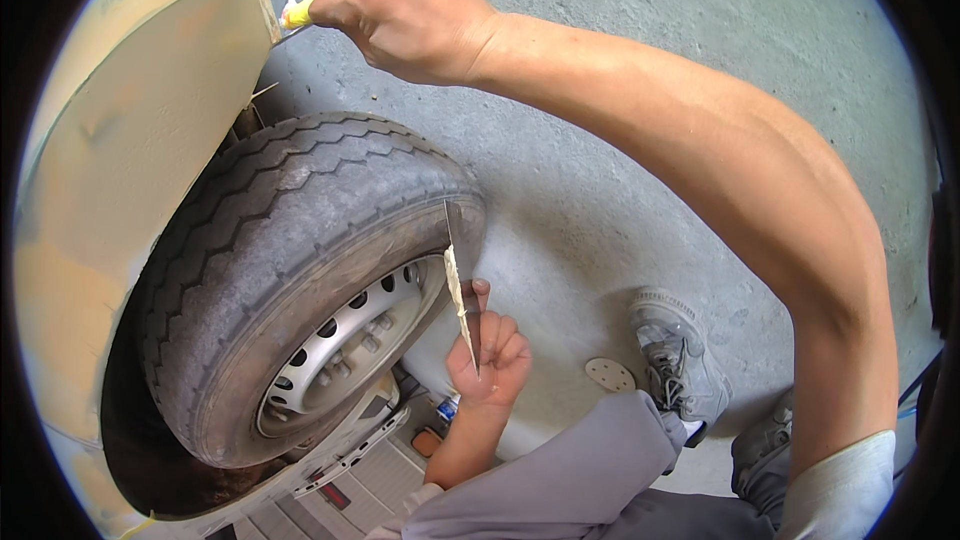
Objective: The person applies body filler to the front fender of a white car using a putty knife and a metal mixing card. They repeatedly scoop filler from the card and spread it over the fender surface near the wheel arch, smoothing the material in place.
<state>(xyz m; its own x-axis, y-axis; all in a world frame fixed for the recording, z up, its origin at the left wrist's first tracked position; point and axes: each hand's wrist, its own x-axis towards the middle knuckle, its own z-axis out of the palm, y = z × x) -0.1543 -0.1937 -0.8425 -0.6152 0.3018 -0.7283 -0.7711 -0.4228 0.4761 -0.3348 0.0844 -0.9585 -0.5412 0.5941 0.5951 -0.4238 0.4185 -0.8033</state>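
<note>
My right hand (405,20) is at the top, closed on a small yellow-handled tool (300,13) at the edge of a beige, patchy vehicle body panel (140,110); its working end is partly hidden. Lower down, my left hand (488,360) holds a thin metal blade (460,290) smeared along one side with pale paste, its fingers curled and one raised. The blade stands in front of the large wheel, with its worn tyre (250,220) and silver steel rim (320,360), under the panel.
My shoes (675,340) and grey trousers (540,480) are at the lower right on the concrete floor (620,40). A round sanding disc (610,373) lies beside one shoe. A plastic case (350,460) and small items are below the wheel.
</note>
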